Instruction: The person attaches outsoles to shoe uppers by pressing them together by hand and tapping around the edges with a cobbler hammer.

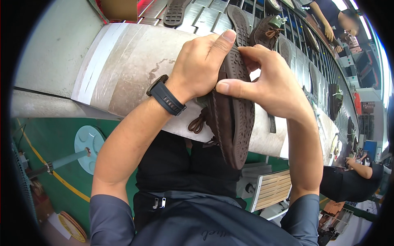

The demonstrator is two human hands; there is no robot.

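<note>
Pale tabletop [135, 67]: looked stained.
Dark-brown leather shoe [237, 117]: overhung its edge.
Grip: left hand [201, 65] clasped, right hand [275, 84] pinched the shoe.

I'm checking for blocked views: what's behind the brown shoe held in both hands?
Past the brown shoe, pale bench and black trousers show; whatever it directly covers cannot be seen.

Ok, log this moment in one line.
left hand: gripping brown shoe | right hand: thumb, fingertip on it | tread: facing right | laces: looped
</note>
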